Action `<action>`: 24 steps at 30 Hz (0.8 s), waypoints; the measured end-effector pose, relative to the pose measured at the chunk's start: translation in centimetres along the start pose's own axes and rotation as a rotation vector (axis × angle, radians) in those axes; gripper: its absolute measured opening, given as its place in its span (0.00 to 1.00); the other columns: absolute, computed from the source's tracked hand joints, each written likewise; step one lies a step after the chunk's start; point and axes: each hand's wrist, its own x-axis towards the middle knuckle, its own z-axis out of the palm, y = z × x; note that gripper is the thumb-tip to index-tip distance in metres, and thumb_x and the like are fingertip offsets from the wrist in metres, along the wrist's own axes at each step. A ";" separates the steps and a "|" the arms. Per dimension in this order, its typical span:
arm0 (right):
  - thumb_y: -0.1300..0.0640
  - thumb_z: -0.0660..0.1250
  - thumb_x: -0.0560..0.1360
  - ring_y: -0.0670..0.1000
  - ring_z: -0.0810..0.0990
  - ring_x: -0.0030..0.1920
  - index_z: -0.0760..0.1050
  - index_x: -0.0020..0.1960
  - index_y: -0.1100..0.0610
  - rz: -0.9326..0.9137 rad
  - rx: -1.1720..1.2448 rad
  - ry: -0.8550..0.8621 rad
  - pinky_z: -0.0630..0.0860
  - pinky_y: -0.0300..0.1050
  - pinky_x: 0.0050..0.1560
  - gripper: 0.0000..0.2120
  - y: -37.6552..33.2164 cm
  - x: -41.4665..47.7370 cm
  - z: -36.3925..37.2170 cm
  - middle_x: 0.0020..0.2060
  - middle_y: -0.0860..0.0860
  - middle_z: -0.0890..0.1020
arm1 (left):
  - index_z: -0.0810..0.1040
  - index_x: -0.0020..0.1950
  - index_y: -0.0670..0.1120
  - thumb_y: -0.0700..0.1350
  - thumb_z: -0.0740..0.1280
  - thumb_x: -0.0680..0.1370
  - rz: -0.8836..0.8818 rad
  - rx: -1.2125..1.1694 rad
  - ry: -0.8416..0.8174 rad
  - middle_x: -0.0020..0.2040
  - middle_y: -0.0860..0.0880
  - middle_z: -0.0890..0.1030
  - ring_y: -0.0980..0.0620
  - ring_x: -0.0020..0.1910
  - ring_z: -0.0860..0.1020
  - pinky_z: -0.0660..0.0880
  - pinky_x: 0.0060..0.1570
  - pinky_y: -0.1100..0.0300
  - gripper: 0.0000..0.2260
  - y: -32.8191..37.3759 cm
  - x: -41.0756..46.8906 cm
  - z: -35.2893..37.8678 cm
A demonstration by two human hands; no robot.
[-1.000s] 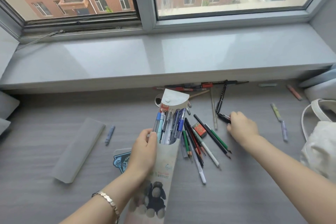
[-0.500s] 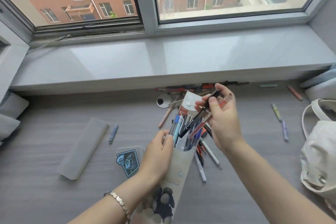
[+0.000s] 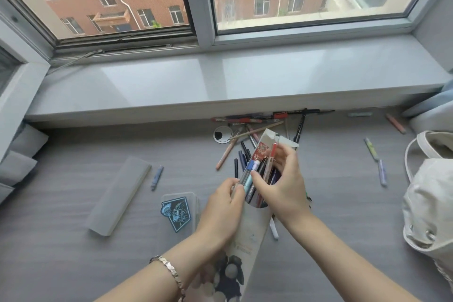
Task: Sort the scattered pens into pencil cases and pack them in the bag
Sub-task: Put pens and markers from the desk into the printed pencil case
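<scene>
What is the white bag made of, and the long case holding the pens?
The white bag looks like matte cloth, maybe canvas: it sags in soft creases and has metal studs. The long case looks like smooth printed card or thin plastic: it has flat, stiff sides and a folded flap on top. I can't tell which.

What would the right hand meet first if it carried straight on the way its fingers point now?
Probably the pens standing in the pencil case that the left hand holds: the right hand, gripping a red pen, points up-left into its mouth. Depth is unclear.
</scene>
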 end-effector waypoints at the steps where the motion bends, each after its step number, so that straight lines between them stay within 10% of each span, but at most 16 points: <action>1: 0.66 0.71 0.67 0.40 0.76 0.54 0.60 0.64 0.47 -0.018 0.001 0.008 0.71 0.28 0.55 0.33 -0.1 0.2 -0.2 0.53 0.49 0.76 | 0.73 0.38 0.50 0.45 0.56 0.79 0.009 -0.010 0.004 0.28 0.54 0.68 0.55 0.29 0.66 0.63 0.34 0.57 0.11 0.1 0.1 0.0; 7: 0.58 0.66 0.66 0.48 0.77 0.50 0.58 0.70 0.46 -0.110 -0.160 0.003 0.70 0.27 0.50 0.35 0.6 2.0 -1.4 0.53 0.51 0.77 | 0.75 0.44 0.48 0.45 0.56 0.79 0.033 0.007 -0.004 0.31 0.54 0.72 0.57 0.31 0.68 0.65 0.35 0.59 0.10 0.5 0.8 0.2; 19: 0.49 0.65 0.69 0.45 0.72 0.43 0.74 0.48 0.56 -0.201 -0.341 -0.032 0.65 0.24 0.46 0.13 1.8 3.1 -1.5 0.42 0.44 0.74 | 0.74 0.41 0.48 0.45 0.56 0.79 0.019 -0.043 0.006 0.28 0.55 0.70 0.55 0.29 0.67 0.65 0.35 0.56 0.10 0.5 2.4 0.8; 24: 0.53 0.63 0.73 0.42 0.73 0.48 0.77 0.48 0.57 -0.238 -0.350 -0.003 0.70 0.42 0.55 0.10 0.8 5.6 -2.8 0.42 0.42 0.76 | 0.74 0.41 0.50 0.45 0.55 0.79 0.001 -0.042 0.006 0.29 0.55 0.71 0.56 0.31 0.69 0.66 0.34 0.57 0.10 0.4 3.5 1.0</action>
